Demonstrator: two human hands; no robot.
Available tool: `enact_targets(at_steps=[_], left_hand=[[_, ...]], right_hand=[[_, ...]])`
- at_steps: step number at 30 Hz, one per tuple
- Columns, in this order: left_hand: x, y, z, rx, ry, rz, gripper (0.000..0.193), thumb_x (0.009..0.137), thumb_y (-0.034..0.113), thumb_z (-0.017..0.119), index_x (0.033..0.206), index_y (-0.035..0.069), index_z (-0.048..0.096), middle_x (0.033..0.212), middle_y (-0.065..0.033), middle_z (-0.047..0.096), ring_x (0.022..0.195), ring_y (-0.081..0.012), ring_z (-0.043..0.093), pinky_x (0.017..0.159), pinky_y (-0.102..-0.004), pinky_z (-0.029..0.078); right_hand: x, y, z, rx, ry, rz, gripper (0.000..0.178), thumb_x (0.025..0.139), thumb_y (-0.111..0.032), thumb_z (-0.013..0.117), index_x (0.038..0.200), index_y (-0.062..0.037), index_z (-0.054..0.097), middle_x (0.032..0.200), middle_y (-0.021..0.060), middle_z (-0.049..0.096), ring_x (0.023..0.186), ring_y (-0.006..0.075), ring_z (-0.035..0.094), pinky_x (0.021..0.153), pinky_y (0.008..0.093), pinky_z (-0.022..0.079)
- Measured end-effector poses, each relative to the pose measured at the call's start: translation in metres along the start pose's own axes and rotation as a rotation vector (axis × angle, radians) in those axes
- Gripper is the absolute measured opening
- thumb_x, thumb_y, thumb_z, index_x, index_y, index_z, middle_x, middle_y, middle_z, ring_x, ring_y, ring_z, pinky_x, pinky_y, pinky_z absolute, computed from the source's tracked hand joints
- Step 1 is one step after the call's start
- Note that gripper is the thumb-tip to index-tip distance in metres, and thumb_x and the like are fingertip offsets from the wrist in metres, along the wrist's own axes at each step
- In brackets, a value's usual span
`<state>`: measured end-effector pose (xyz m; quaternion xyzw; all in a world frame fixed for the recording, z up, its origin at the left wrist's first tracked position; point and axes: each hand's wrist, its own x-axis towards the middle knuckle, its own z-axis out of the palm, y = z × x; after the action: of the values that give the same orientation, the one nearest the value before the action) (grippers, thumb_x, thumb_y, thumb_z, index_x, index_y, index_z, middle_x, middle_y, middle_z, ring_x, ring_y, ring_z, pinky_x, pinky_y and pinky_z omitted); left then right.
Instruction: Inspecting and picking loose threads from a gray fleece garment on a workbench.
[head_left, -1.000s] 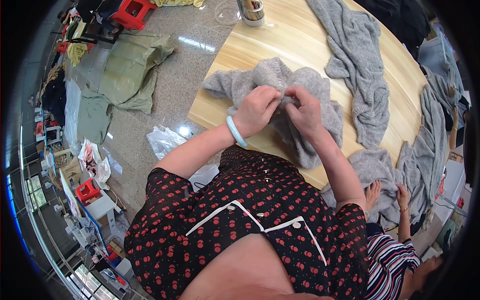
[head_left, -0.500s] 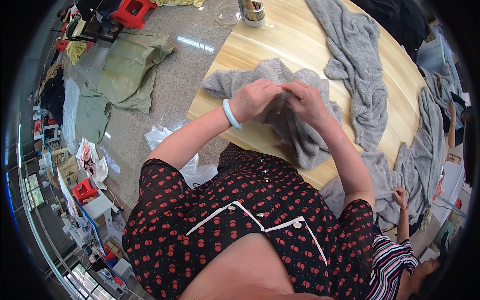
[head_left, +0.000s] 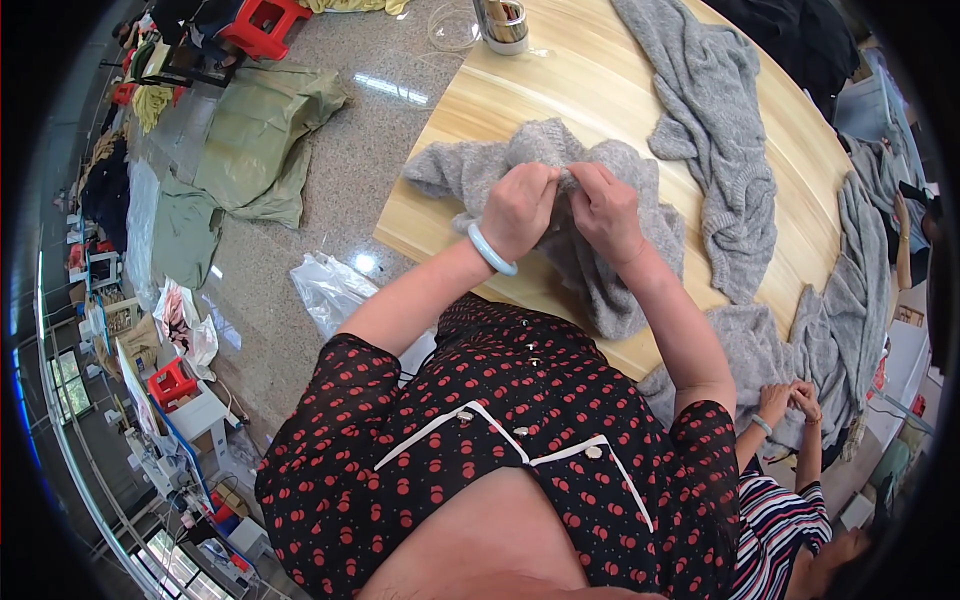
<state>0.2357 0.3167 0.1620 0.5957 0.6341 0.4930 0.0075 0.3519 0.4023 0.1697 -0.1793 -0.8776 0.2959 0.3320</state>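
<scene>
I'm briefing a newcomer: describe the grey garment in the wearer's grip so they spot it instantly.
Find the pale wooden table, then its near-left corner. There the grey garment lies bunched, pinched by the left grip and right grip. Unlike the grey knit piece farther right, stretched lengthwise and untouched, this one sits heaped in the wearer's grip.

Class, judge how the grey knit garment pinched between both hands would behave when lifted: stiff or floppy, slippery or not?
The grey knit garment is probably floppy, since it slumps in soft folds on the table. Its fuzzy surface suggests little slipping.
</scene>
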Motion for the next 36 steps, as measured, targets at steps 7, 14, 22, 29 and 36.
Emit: enact_targets(at_steps=[7,14,22,29,36], left_hand=[[-0.004,0.006,-0.002,-0.630,-0.051,-0.718,0.012,0.084,0.003,0.049,0.094,0.000,0.055,0.078,0.0011,0.056,0.071,-0.0015,0.047,0.060,-0.0174,0.041],[0.014,-0.020,-0.008,-0.696,-0.494,-0.665,0.017,0.085,0.007,0.049,0.098,0.000,0.058,0.082,0.0051,0.056,0.070,-0.0009,0.046,0.061,-0.0163,0.040],[-0.079,-0.027,0.007,-0.341,-0.232,-0.528,0.015,0.082,0.008,0.052,0.094,0.001,0.058,0.071,-0.0063,0.060,0.065,-0.0075,0.053,0.059,-0.0228,0.044],[-0.129,-0.067,0.009,-0.272,-0.582,-0.827,0.016,0.079,0.014,0.056,0.089,0.002,0.060,0.074,-0.0090,0.062,0.067,-0.0159,0.059,0.061,-0.0273,0.046],[-0.099,-0.072,0.029,-0.461,-0.404,-0.972,0.018,0.077,0.015,0.057,0.087,0.000,0.060,0.072,-0.0094,0.063,0.066,-0.0126,0.059,0.062,-0.0260,0.046]], right_hand=[[-0.006,0.001,0.000,0.113,0.094,0.201,0.023,0.067,0.004,0.052,0.089,-0.0024,0.055,0.081,0.0149,0.057,0.067,0.0288,0.058,0.060,0.0320,0.047],[-0.009,0.005,-0.003,0.138,0.059,0.075,0.026,0.068,0.008,0.049,0.091,-0.0024,0.055,0.087,0.0124,0.058,0.074,0.0257,0.058,0.065,0.0296,0.047],[-0.065,-0.023,-0.001,0.057,-0.551,0.255,0.013,0.075,-0.008,0.051,0.087,-0.0049,0.054,0.090,0.0148,0.056,0.082,0.0336,0.055,0.067,0.0400,0.045],[-0.027,0.034,0.013,0.036,-0.369,0.248,0.017,0.078,-0.013,0.052,0.090,-0.0019,0.058,0.085,0.0171,0.058,0.081,0.0337,0.056,0.072,0.0387,0.044],[0.000,0.098,0.077,-0.508,-0.636,0.509,0.031,0.073,-0.031,0.058,0.089,-0.0036,0.059,0.086,0.0183,0.059,0.084,0.0338,0.056,0.074,0.0397,0.044]])
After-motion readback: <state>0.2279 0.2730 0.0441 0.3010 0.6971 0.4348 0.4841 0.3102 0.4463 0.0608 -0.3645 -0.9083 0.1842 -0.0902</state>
